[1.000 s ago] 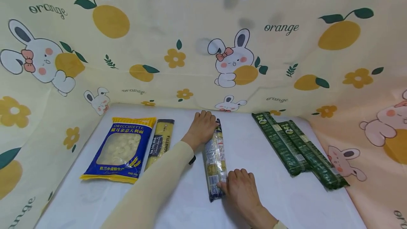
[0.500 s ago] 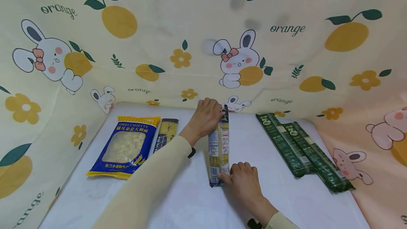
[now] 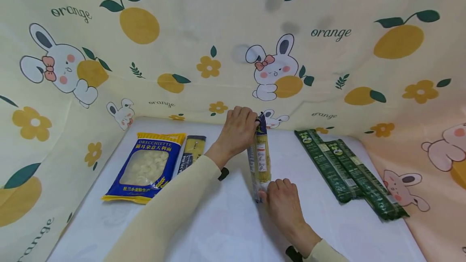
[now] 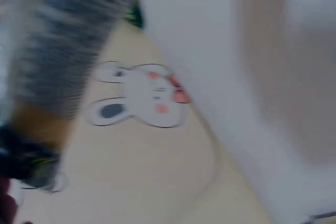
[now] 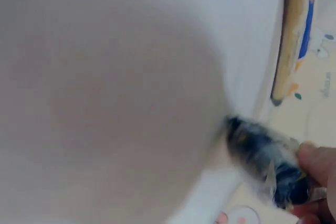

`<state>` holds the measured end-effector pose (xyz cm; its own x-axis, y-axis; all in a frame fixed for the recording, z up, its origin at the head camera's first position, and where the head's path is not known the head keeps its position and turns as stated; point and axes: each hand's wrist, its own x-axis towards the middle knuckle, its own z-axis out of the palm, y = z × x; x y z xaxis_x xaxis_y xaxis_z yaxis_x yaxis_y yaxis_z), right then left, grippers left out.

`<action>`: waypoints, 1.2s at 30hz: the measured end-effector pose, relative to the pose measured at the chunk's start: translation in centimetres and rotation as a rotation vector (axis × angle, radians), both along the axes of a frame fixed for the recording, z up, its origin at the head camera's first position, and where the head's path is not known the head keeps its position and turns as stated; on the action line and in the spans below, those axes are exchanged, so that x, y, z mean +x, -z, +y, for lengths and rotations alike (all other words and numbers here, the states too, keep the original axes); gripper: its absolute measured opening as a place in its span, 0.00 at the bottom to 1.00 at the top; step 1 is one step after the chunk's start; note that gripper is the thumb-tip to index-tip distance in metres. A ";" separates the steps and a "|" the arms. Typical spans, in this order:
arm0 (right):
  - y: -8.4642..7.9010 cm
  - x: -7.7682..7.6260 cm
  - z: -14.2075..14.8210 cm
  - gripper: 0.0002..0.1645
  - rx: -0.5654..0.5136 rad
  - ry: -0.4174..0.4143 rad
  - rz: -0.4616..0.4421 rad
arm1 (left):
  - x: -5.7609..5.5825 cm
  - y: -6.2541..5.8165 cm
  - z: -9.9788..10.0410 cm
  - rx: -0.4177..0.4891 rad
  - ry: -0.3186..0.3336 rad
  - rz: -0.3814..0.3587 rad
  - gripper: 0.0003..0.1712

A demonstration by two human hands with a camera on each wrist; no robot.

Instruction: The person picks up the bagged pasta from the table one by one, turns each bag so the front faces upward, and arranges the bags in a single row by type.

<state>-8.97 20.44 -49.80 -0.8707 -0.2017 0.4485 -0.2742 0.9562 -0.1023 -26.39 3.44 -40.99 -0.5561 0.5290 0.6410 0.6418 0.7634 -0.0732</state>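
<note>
A spaghetti pack point(image 3: 261, 153) with clear film and dark blue ends stands out lengthwise at mid-table, tilted with its far end raised. My left hand point(image 3: 236, 132) grips that far end from above. At the near end, my right hand point(image 3: 285, 205) pinches the pack between thumb and fingers. The left wrist view has the pack point(image 4: 65, 51) blurred along its left side. In the right wrist view, the dark blue wrapper end point(image 5: 262, 156) sits by the right thumb point(image 5: 315, 161). My left forearm partly covers a second spaghetti pack point(image 3: 193, 148).
A blue and yellow orecchiette bag point(image 3: 145, 167) lies at the left. Two long green packs point(image 3: 324, 165) lie slanted at the right, one slightly overlapping the other. A patterned cloth point(image 3: 225, 23) walls the white table point(image 3: 218, 229) at the back and sides.
Both hands have raised the spaghetti pack and moved it away from me and slightly right. It has turned about its length, showing more of its side. The other packs stay put.
</note>
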 end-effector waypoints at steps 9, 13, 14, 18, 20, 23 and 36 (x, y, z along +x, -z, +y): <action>0.5 -0.6 -0.4 0.29 0.184 0.079 0.129 | 2.2 -3.2 0.9 0.058 -0.172 -0.200 0.20; 0.7 -0.7 -0.9 0.30 0.193 0.082 0.156 | 2.4 -3.5 1.1 0.062 -0.258 -0.293 0.32; 0.8 -0.7 -1.0 0.31 0.199 0.080 0.167 | 2.4 -3.4 1.1 0.058 -0.274 -0.298 0.34; 1.0 -0.7 -1.3 0.31 0.215 0.065 0.203 | 2.3 -3.0 1.3 0.038 -0.304 -0.274 0.33; 1.0 -0.7 -1.3 0.32 0.216 0.062 0.204 | 2.2 -2.8 1.3 0.032 -0.299 -0.248 0.30; 1.1 -0.6 -1.2 0.32 0.205 0.056 0.191 | 2.1 -2.6 1.4 0.022 -0.287 -0.212 0.26; 1.5 -0.6 0.2 0.31 0.046 -0.066 0.259 | 2.0 -2.4 1.4 0.031 -0.230 -0.207 0.20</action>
<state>-9.59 20.64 -51.28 -0.7126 -0.2795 0.6435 -0.3475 0.9374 0.0223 -24.41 4.87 -38.60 -0.7796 0.3560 0.5153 0.4505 0.8903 0.0664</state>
